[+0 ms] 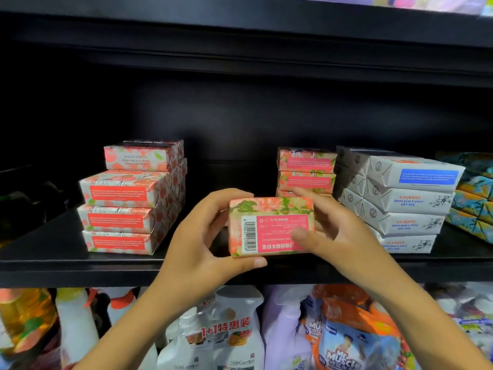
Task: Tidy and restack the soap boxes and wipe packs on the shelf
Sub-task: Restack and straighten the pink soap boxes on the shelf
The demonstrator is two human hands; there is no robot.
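A pink-and-green soap box (269, 227) with a barcode label facing me is held above the front of the black shelf (80, 260). My left hand (205, 236) grips its left end, thumb under the bottom edge. My right hand (333, 231) grips its right end, thumb pressed on the pink label. Left of them stands a stack of red-and-white pomegranate soap boxes (125, 206). Behind the held box is a short stack of matching pink soap boxes (306, 170). To the right stands a stack of white sea salt soap boxes (405, 201).
Blue-patterned boxes (474, 193) stand at the far right of the shelf. Dark items (29, 201) lie at the far left. The shelf below holds spray bottles (221, 332) and orange refill pouches (352, 340). Another shelf board (240, 36) hangs overhead.
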